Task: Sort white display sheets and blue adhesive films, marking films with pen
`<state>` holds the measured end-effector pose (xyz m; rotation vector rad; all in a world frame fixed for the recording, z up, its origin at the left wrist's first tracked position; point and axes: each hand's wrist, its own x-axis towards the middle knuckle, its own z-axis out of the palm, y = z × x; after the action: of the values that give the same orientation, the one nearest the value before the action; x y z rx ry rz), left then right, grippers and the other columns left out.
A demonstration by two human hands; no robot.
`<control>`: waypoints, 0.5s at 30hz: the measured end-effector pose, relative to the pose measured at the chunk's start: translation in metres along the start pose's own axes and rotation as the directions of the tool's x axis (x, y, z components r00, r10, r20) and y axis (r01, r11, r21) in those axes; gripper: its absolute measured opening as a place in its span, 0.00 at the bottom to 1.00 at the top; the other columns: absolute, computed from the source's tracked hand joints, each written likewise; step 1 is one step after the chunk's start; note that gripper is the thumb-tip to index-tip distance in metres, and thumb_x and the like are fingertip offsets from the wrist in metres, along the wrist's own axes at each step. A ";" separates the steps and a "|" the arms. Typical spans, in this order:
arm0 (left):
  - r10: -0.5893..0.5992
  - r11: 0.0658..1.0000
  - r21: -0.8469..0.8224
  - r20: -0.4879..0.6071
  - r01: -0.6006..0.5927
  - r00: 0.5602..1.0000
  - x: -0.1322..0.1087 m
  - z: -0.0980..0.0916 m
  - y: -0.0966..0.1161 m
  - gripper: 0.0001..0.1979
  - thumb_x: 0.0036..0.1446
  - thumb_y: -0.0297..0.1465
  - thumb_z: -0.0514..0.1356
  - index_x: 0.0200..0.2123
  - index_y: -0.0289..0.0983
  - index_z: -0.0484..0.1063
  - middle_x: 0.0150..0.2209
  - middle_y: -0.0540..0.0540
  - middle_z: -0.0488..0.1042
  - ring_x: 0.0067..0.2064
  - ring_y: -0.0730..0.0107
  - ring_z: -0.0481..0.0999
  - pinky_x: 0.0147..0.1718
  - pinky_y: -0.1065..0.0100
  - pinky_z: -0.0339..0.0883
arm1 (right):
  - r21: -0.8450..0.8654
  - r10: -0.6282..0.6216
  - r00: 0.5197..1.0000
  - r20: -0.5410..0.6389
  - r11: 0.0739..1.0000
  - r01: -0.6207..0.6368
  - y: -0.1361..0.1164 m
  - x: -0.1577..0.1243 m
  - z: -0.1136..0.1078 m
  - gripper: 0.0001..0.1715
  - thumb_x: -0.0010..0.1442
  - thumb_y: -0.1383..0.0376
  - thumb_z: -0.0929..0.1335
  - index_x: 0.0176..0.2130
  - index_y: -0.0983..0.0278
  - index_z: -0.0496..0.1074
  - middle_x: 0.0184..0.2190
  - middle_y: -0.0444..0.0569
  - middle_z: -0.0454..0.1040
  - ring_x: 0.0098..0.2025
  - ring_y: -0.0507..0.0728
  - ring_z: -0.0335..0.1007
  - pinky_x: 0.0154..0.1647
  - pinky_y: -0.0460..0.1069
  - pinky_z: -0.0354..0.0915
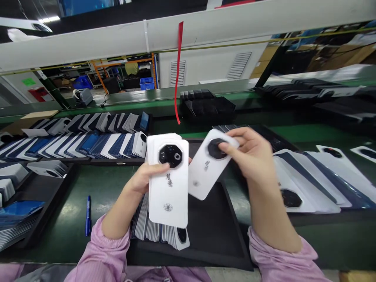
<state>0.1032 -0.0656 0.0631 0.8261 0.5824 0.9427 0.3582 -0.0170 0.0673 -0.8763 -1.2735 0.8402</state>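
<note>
My left hand [147, 174] grips a small stack of white phone back panels [169, 196], its thumb lying over the black camera area of the front one. Another white phone back panel [202, 176] is pinched at its top end in my right hand [252, 152], tilted, with its lower left edge close to the stack. Whether the two touch I cannot tell. Under my hands lies a black tray [217, 231], and a row of standing panels [158, 231] fills its left part, partly hidden by the held stack.
Trays of white and dark blue panels [73, 145] line the left side. More panels [317, 180] lie in a tray at right. A blue marker [88, 215] rests on the green bench [108, 184]. Black trays [208, 103] are stacked behind; a red strip [178, 74] hangs in front.
</note>
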 end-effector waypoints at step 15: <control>-0.176 0.957 0.237 0.009 0.169 0.984 0.009 0.015 -0.028 0.24 0.40 0.39 0.75 0.39 0.33 0.77 0.29 0.48 0.76 0.29 0.71 0.73 0.30 0.69 0.66 | -0.267 -0.518 0.803 0.294 0.762 0.590 -0.004 -0.030 0.027 0.07 0.68 0.64 0.67 0.41 0.58 0.77 0.38 0.50 0.73 0.41 0.59 0.71 0.41 0.55 0.69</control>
<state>0.1321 -0.0726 0.0480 0.9829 0.7380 0.7082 0.3287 -0.0438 0.0606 -0.6238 -1.7850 0.2231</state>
